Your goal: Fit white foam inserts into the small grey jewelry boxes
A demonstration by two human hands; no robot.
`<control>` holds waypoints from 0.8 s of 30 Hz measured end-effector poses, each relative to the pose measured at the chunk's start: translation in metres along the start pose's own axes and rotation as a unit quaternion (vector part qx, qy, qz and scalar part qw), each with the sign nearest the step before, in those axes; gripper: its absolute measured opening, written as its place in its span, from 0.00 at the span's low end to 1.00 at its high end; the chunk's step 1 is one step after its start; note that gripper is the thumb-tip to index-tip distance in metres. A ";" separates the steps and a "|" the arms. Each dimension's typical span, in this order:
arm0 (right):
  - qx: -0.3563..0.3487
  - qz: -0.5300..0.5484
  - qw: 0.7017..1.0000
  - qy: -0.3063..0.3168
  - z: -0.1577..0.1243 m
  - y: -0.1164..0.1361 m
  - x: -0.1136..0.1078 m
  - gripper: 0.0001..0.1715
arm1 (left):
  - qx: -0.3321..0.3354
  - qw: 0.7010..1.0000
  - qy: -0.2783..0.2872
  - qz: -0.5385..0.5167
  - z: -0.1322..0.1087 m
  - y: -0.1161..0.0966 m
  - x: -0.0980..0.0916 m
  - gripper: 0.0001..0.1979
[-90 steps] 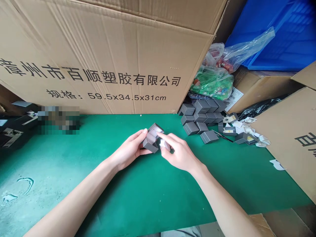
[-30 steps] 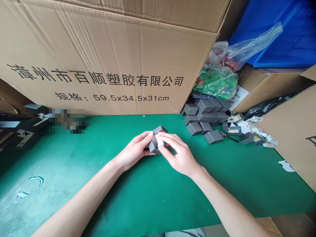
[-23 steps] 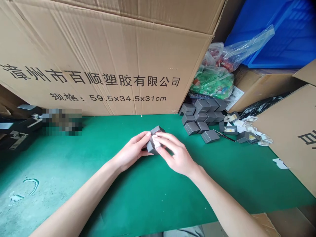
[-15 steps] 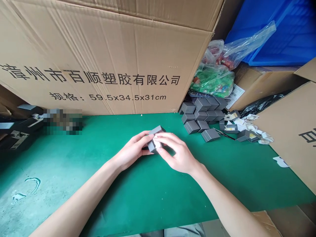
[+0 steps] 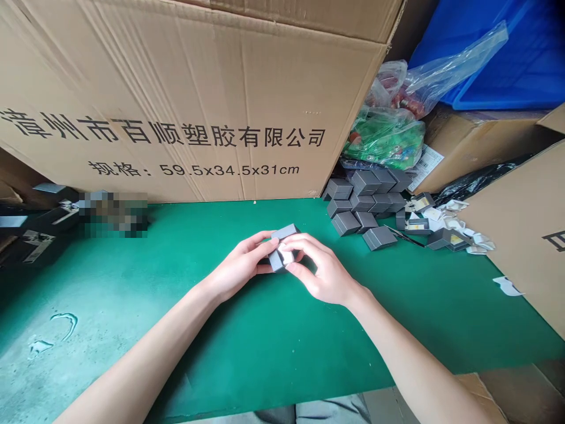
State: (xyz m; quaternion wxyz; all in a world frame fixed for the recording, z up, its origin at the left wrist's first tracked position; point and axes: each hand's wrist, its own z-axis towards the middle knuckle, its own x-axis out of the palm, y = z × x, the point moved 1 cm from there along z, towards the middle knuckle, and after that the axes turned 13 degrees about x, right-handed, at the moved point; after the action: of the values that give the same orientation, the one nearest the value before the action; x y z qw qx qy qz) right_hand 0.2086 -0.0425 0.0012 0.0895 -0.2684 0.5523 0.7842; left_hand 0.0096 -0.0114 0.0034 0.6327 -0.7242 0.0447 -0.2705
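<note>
A small grey hinged box (image 5: 282, 241) with its lid partly raised is held over the green mat (image 5: 247, 347). My left hand (image 5: 241, 266) grips the box from the left, fingers curled round its base and lid. My right hand (image 5: 320, 271) is closed on the box's right side, its fingers pressing a white insert (image 5: 286, 257) that shows in the box's opening. Both hands touch the box at the middle of the mat.
A large printed cardboard carton (image 5: 194, 100) stands behind the hands. A pile of closed grey boxes (image 5: 364, 203) lies at back right, with open boxes and white scraps (image 5: 445, 227) beside it. Plastic bags (image 5: 388, 135), a blue crate (image 5: 507, 53) and another carton (image 5: 525, 229) are at right. Dark items (image 5: 30, 235) lie at left.
Three seconds ago the box stood wider open with my right finger on its insert. My right hand has since closed round the box and the lid has come lower; the hands stay in place.
</note>
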 end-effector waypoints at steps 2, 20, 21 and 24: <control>-0.010 -0.014 1.000 0.004 0.000 0.001 0.001 0.15 | 0.000 1.000 0.000 0.000 0.000 0.000 0.000 0.18; -0.052 -0.004 0.997 -0.062 0.001 0.005 0.004 0.13 | 0.015 1.000 0.003 -0.024 0.002 0.002 -0.002 0.15; -0.055 -0.006 0.996 -0.066 0.001 0.005 0.004 0.13 | 0.017 0.999 0.005 -0.028 0.002 0.002 -0.001 0.16; -0.058 -0.012 0.996 -0.069 0.001 0.006 0.004 0.13 | 0.018 0.999 0.003 -0.033 0.003 0.001 -0.001 0.17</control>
State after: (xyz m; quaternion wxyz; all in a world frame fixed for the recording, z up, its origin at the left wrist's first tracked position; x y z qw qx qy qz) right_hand 0.2019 -0.0446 0.0045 0.1214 -0.2255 0.4954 0.8301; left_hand 0.0103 -0.0088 0.0017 0.6362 -0.7132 0.0175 -0.2939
